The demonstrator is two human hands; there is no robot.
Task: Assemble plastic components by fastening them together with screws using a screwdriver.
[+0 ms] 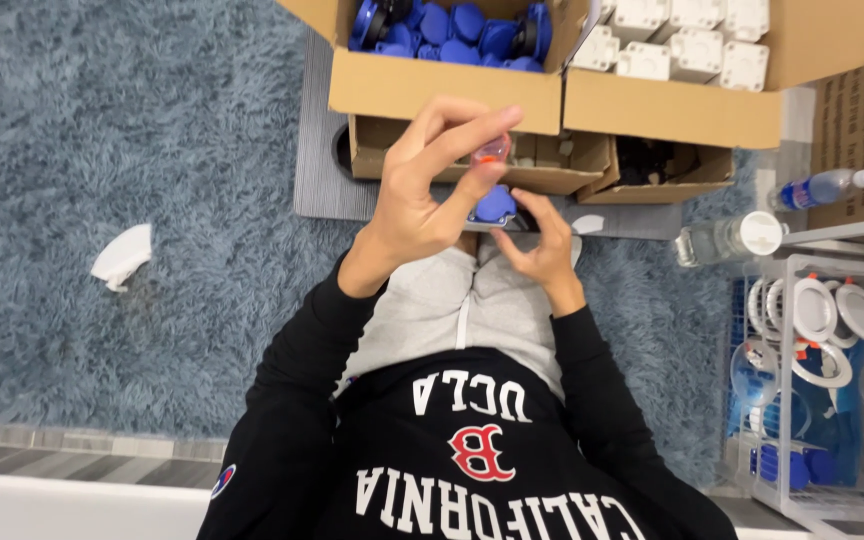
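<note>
**Small part meets blue cap, above the lap**

The left hand (422,195) pinches a small clear piece with an orange tip (492,151) between thumb and fingers. Just below it, the right hand (542,240) grips a rounded blue plastic cap (495,205), in front of the open cardboard box of blue caps (447,85). I'd say steady the cap and line the piece up squarely before pressing.

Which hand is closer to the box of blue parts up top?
The left hand. It is raised nearest the box of blue parts, while the right hand sits lower, holding the blue part.
</note>
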